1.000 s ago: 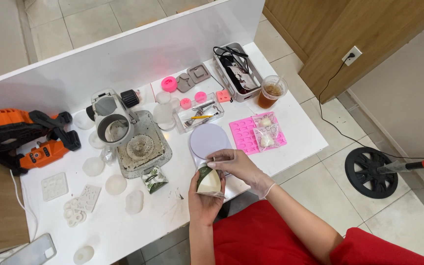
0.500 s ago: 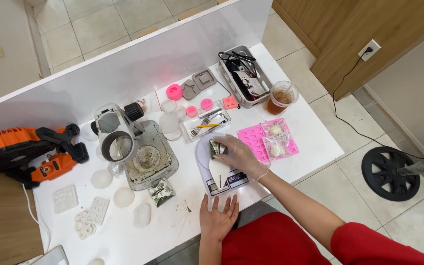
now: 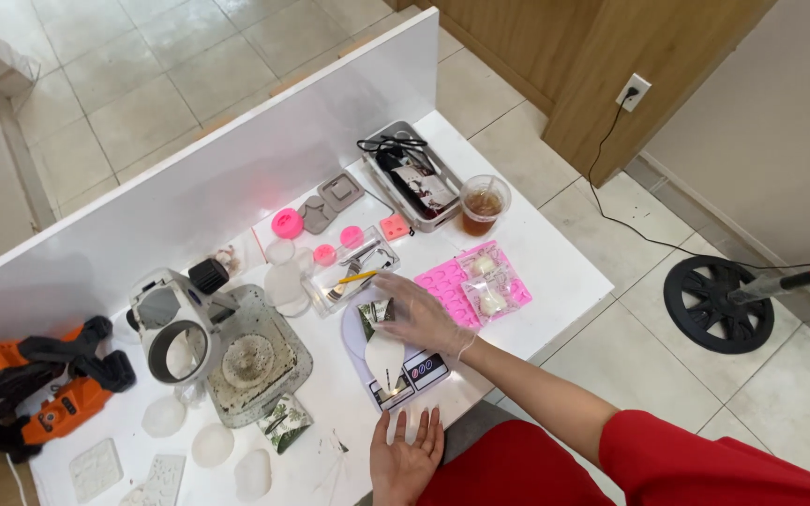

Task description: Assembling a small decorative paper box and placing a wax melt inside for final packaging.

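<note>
We see the right hand [image 3: 421,317] grasping a small packet [image 3: 376,313] over the scale [image 3: 388,361] near the table's front edge, while the left hand [image 3: 406,452] lies open, holding nothing.

A white worktop [image 3: 555,272] is carrying the clutter, with a white digital scale [image 3: 396,361] sitting near its front edge at about 6 o'clock and a pink silicone mould [image 3: 457,286] lying just beside it toward 3 o'clock. A plastic cup of brown drink [image 3: 483,205] and a grey tray of cables [image 3: 412,175] are standing at 1 o'clock, while a grey stone-like slab [image 3: 255,361] is lying left of centre. An orange power tool [image 3: 25,389] is resting at 9 o'clock.
</note>
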